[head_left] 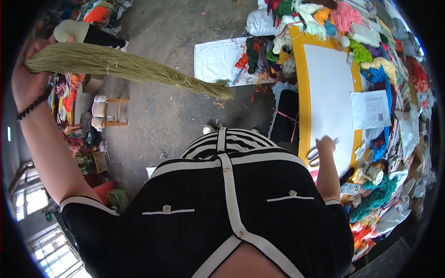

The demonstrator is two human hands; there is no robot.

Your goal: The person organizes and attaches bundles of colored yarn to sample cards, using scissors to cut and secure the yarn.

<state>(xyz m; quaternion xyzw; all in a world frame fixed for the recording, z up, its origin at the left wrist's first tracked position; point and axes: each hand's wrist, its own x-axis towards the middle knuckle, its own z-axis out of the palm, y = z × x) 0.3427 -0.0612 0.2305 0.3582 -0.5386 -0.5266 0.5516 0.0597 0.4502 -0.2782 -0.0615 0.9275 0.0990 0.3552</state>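
Raised at the far left, my left hand is closed round one end of a long skein of olive-green yarn. The skein stretches out to the right over the floor, and its loose-stranded tip hangs free. A dark beaded bracelet is on that wrist. Over the white-topped table my right hand is closed on a pair of scissors. Their handle loops show on one side of the fist and the blade tips on the other; the fingers partly hide the middle.
The table has yellow edges and carries a printed sheet. Colourful yarn heaps line its far side. A white cloth with yarn bundles lies on the floor. A wooden stool and another person are at the left.
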